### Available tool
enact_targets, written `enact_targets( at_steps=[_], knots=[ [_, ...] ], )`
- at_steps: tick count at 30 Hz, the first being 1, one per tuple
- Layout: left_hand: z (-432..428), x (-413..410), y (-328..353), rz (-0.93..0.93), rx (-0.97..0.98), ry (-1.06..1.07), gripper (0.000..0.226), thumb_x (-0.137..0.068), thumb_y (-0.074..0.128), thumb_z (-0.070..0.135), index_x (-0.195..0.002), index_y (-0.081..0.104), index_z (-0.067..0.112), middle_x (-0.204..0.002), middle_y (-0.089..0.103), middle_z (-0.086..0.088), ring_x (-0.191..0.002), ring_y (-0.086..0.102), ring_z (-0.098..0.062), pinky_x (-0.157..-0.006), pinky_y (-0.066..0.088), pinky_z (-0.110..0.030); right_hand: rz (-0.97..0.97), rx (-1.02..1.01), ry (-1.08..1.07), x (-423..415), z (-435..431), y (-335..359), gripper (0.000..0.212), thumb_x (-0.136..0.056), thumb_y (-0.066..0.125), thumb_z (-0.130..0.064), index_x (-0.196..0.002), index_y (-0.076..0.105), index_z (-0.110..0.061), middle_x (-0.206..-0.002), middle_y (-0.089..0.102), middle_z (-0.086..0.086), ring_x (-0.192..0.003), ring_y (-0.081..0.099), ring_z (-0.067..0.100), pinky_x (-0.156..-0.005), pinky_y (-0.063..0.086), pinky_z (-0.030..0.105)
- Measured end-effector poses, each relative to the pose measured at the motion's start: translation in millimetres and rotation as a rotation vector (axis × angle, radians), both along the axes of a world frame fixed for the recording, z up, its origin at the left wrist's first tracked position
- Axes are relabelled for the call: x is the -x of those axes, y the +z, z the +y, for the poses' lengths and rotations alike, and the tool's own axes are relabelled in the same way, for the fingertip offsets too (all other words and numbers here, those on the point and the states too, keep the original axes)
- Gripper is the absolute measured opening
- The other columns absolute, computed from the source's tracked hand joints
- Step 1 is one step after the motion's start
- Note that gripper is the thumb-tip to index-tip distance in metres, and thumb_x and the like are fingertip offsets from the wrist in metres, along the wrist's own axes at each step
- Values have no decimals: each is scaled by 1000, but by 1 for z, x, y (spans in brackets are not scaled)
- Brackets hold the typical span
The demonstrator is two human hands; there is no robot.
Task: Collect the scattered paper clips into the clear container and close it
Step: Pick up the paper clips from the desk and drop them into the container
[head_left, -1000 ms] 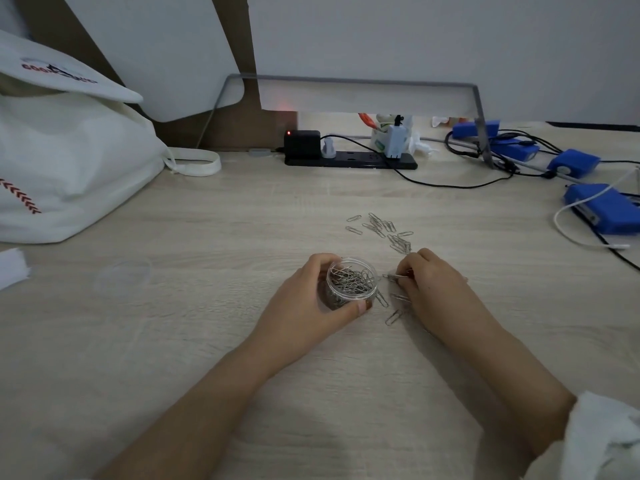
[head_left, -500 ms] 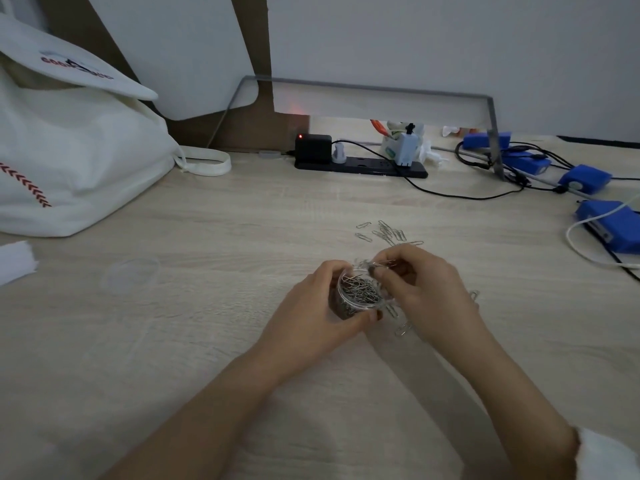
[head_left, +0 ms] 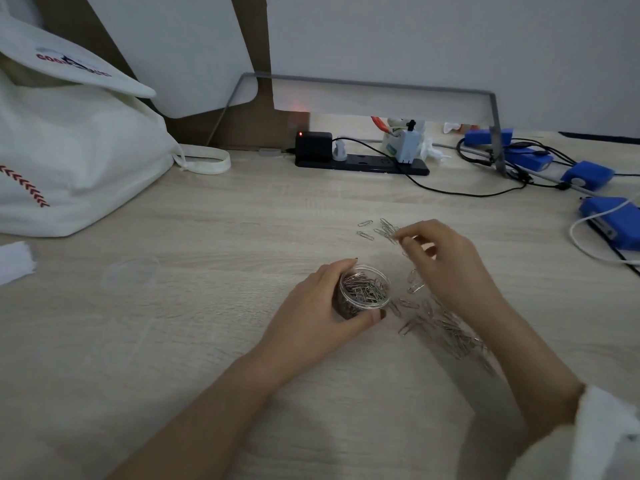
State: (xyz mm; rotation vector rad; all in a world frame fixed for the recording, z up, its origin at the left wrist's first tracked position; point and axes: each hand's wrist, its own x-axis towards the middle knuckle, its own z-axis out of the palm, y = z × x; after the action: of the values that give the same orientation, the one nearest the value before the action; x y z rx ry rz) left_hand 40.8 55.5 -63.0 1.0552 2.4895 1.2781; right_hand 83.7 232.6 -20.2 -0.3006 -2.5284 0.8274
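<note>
My left hand (head_left: 311,317) grips the small clear container (head_left: 363,289), which stands upright on the wooden table and holds a heap of silver paper clips. Its clear round lid (head_left: 130,271) lies flat on the table well to the left. Loose paper clips lie in a far cluster (head_left: 372,230), a few just right of the container (head_left: 414,284), and a larger pile (head_left: 446,329) partly under my right forearm. My right hand (head_left: 446,261) reaches over to the far cluster, thumb and forefinger pinching at the clips there.
A white cloth bag (head_left: 69,150) fills the left side. A black power strip (head_left: 360,164) with plugs and cables runs along the back. Blue devices (head_left: 613,220) with cords sit at the right. A white paper scrap (head_left: 15,261) lies at the left edge.
My right hand has left the container's mouth, where it held clips half a second ago, and moved away and to the right to the far cluster. The left hand keeps hold of the container.
</note>
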Motion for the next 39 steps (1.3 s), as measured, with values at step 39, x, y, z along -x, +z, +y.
enact_targets(
  at_steps=[39],
  knots=[
    [-2,-2,4,-46,-7,6,69,-72,68,53,-132,41,33,-128,53,20,-118,48,3,-100,38,-21,-281,21,217,-75,47,-31,27,-76,62,-36,-100,52,-38,-103,45,-11,-77,48,3,-65,39,8]
  ],
)
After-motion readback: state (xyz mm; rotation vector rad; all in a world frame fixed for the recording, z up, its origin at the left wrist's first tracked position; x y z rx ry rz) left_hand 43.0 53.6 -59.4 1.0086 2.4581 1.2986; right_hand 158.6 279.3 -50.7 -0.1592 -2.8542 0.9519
